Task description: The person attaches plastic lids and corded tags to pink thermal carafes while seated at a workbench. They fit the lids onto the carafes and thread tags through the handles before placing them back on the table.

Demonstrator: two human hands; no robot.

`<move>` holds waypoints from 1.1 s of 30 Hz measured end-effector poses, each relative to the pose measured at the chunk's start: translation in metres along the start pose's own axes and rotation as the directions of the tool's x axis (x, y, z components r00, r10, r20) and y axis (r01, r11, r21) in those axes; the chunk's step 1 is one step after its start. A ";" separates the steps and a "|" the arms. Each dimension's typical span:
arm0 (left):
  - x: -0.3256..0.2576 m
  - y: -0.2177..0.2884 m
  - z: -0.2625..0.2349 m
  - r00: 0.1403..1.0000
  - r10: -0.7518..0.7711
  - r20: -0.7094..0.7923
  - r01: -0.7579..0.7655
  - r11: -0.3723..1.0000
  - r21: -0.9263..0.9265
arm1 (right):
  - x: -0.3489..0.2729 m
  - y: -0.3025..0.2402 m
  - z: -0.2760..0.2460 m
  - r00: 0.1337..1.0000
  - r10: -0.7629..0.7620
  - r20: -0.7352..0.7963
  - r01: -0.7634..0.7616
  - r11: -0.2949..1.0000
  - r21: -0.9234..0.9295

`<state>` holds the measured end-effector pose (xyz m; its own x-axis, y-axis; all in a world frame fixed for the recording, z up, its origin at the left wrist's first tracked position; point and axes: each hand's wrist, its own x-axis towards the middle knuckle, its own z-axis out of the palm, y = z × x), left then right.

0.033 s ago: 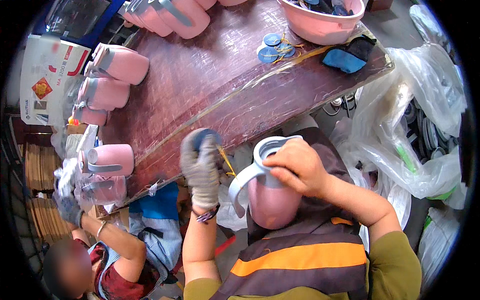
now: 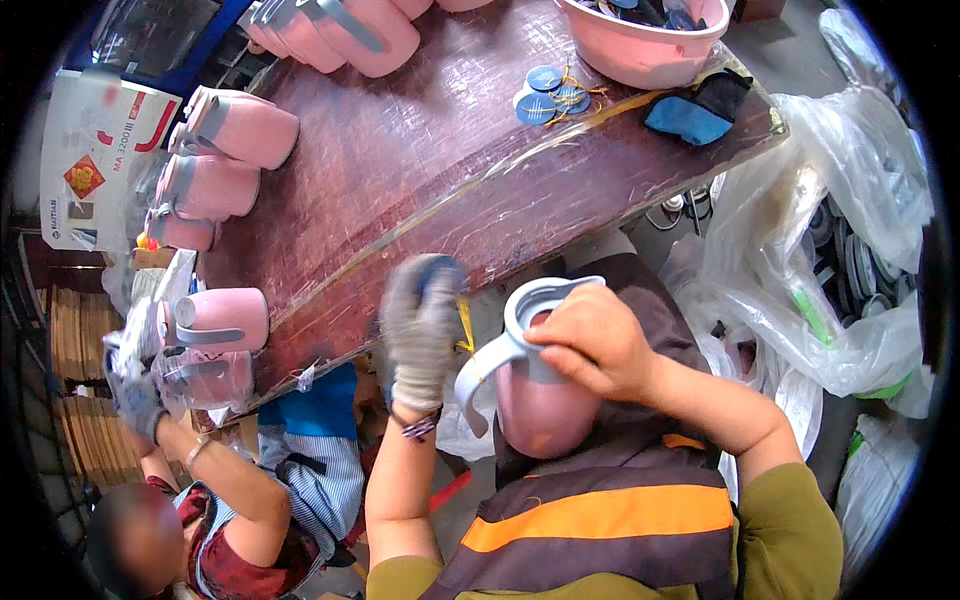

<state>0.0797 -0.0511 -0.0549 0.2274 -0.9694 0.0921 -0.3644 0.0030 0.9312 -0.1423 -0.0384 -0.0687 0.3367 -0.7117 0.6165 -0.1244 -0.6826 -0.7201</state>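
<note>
A pink jug (image 2: 545, 410) with a grey-blue rim and handle stands slightly tilted on my lap, its handle towards the left. My right hand (image 2: 600, 340), bare, is closed over the rim at its right side. To the left of the jug, my left hand (image 2: 415, 345) wears a pale knit glove and is raised by the table edge. Between its fingers is a round blue hang tag (image 2: 441, 274), partly covered by the glove. A yellow string (image 2: 465, 325) dangles from the tag, apart from the jug.
On the dark red table (image 2: 420, 170) lie several round tags (image 2: 545, 105), near a pink basin (image 2: 650, 50) and a blue-black pad (image 2: 690, 120). Pink jugs (image 2: 250, 130) line the left side. A co-worker's gloved hand (image 2: 135, 385) is beside bagged jugs. Plastic bags (image 2: 800, 250) hang at right.
My left hand has shifted a little to the right with the tag, closer to the jug. The string now hangs straighter. My right hand and the jug have hardly moved.
</note>
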 end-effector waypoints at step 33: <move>-0.082 0.067 0.051 0.898 -0.141 0.417 0.078 0.983 0.165 | -0.412 0.140 -0.083 -0.065 0.988 -0.140 -0.917 -0.115 -0.383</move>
<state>-0.0093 0.0163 -0.0181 -0.1215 -0.9731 -0.1956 -0.4893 -0.1127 0.8648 -0.3755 0.1455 -0.3968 -0.2760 -0.6511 -0.7071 -0.6515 0.6676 -0.3604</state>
